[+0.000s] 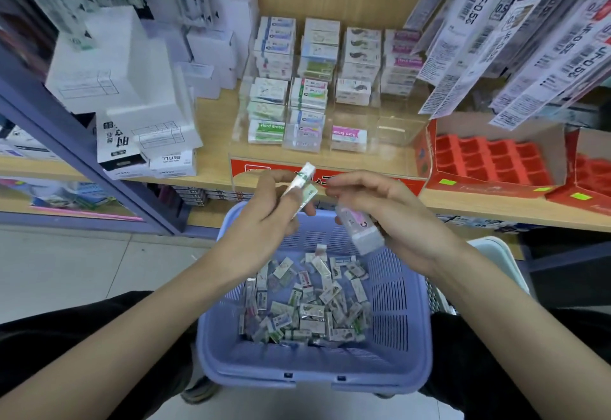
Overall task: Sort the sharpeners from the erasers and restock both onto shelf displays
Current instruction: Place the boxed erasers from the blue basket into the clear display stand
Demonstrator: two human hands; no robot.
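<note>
Nearest, a lilac slotted basket [396, 287] low between dark-trousered knees; holds a loose heap of small wrapped erasers [304, 304] on its bottom, mostly white with green or pink print. Above its far rim, the left hand [264, 211]; grip pinching a couple of green-and-white erasers [302, 181] between thumb and curled fingers, tilted up toward the shelf. Just beside it, the right hand [390, 214]; grip curled round a pink-and-white eraser [358, 226] slanting down over the basket, thumb and forefinger stretched toward the left hand's pair. Beyond, on the wooden shelf [215, 142], a clear tiered display [390, 128]; carries stacked erasers, labels in green, blue and pink, some reading "Hard Eraser". Right of that, red cardboard trays [489, 158]; left, piled white boxes [132, 72]; at upper right, hanging refill packs [529, 39] marked 0.5.
</note>
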